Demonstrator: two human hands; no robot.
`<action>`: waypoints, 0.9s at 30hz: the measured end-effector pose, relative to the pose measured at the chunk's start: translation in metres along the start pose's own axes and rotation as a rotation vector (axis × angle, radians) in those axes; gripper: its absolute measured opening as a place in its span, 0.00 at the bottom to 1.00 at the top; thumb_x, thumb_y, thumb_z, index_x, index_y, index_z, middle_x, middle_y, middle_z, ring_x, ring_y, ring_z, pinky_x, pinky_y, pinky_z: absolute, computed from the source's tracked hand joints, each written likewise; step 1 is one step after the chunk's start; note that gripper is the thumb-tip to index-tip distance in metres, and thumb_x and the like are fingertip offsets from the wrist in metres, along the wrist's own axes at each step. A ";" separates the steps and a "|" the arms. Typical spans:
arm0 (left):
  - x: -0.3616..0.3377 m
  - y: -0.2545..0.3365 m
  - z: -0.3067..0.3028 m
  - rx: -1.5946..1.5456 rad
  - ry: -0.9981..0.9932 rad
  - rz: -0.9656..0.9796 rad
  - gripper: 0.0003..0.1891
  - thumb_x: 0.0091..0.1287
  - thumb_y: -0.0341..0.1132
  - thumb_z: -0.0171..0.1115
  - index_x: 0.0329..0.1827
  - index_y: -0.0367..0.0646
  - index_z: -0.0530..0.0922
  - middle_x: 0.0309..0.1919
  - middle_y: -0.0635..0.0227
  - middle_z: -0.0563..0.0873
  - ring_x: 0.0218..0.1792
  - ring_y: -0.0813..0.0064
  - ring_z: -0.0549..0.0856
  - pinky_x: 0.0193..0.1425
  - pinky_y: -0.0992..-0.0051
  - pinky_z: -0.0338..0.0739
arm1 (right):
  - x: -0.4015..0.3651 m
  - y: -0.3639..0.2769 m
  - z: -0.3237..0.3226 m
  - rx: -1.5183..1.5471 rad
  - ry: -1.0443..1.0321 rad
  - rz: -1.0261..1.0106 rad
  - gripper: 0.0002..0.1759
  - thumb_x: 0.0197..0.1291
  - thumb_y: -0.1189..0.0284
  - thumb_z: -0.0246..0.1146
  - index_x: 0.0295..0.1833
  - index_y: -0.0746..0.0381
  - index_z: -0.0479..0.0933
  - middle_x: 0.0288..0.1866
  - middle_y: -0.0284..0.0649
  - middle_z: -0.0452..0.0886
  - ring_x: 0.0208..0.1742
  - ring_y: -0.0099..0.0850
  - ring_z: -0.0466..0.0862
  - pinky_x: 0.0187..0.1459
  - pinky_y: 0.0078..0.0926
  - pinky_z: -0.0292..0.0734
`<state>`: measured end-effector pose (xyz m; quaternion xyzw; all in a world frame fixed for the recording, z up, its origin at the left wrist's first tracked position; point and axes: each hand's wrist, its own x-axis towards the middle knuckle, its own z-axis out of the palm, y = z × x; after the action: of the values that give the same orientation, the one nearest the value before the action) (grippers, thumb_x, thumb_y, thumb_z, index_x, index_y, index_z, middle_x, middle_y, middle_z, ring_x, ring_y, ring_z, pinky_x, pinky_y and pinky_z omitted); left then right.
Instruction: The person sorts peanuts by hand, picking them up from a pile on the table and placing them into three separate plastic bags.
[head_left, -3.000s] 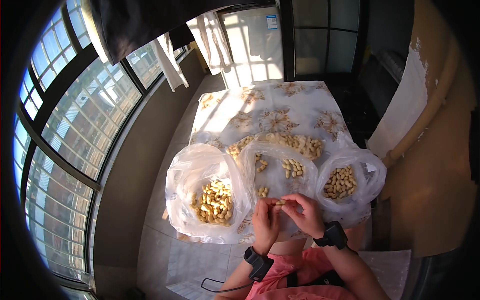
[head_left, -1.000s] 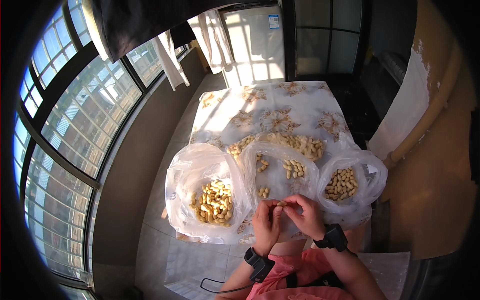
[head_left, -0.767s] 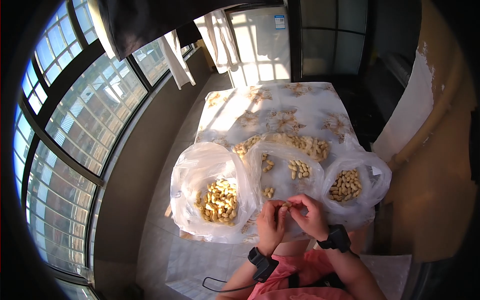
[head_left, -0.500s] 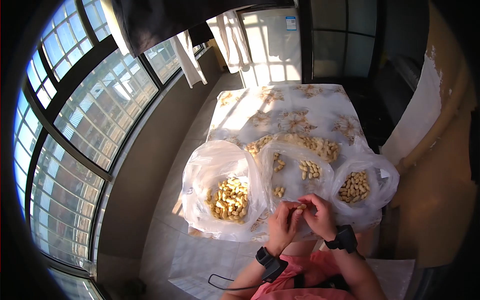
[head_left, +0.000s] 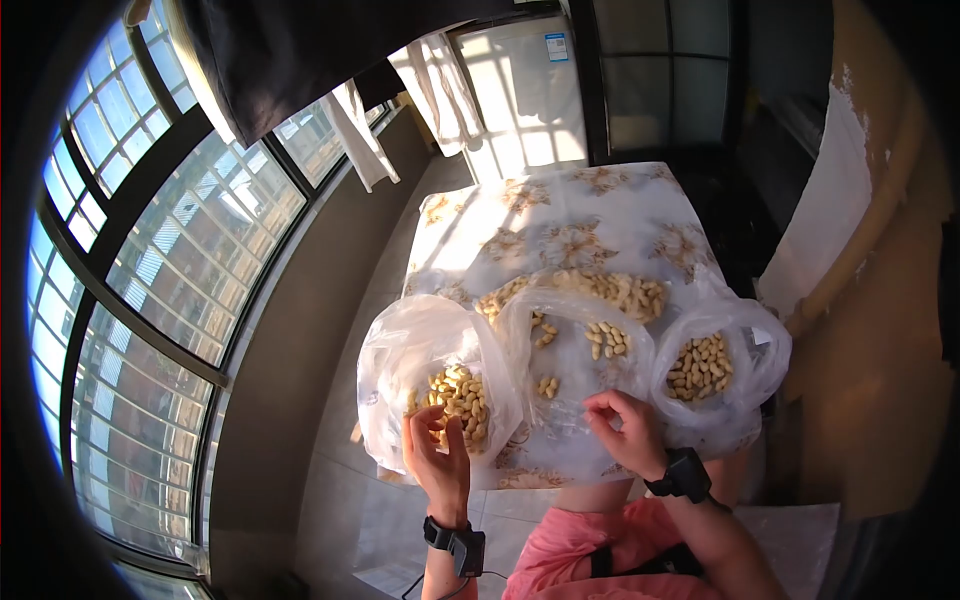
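Observation:
My left hand is over the near edge of the left plastic bag, its thumb and fingers parted in front of the peanuts inside. No peanut can be made out in its fingers. My right hand hovers at the near side of the middle plastic bag, fingers slightly bent and thumb apart, with nothing visible in it. Small groups of peanuts lie in that middle bag. To the right, another plastic bag holds more peanuts.
A long heap of peanuts lies behind the middle bag on the flower-patterned tablecloth. Barred windows run along the left. A white fridge-like door stands beyond the table. Black bands circle both wrists.
My hands were together over the middle bag, pinching a peanut. Now they are apart: the left has moved left to the left bag, while the right stays near its place with fingers loosened.

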<state>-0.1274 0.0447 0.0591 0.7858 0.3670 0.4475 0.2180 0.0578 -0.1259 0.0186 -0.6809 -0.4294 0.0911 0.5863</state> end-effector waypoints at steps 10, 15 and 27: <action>-0.019 0.047 0.064 0.009 -0.498 0.389 0.19 0.63 0.26 0.68 0.57 0.38 0.78 0.59 0.51 0.79 0.58 0.48 0.80 0.63 0.56 0.76 | 0.001 0.000 -0.001 0.028 -0.021 0.019 0.09 0.65 0.78 0.66 0.49 0.65 0.81 0.37 0.43 0.87 0.37 0.34 0.89 0.38 0.27 0.83; -0.024 0.041 0.094 -0.067 -0.532 0.295 0.24 0.68 0.27 0.63 0.67 0.33 0.72 0.71 0.38 0.68 0.69 0.36 0.71 0.71 0.51 0.71 | -0.001 0.005 0.001 0.068 0.009 0.033 0.09 0.66 0.78 0.65 0.50 0.65 0.82 0.40 0.44 0.88 0.39 0.34 0.89 0.40 0.28 0.82; -0.020 0.034 0.110 0.363 -0.470 0.410 0.29 0.59 0.27 0.64 0.66 0.34 0.73 0.72 0.36 0.68 0.72 0.35 0.68 0.72 0.45 0.67 | -0.002 0.008 0.001 0.034 -0.004 -0.008 0.09 0.65 0.79 0.65 0.50 0.65 0.82 0.41 0.43 0.88 0.39 0.34 0.89 0.40 0.28 0.83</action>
<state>-0.0260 0.0056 0.0157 0.9504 0.2150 0.2167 0.0589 0.0600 -0.1265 0.0104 -0.6689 -0.4316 0.0974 0.5974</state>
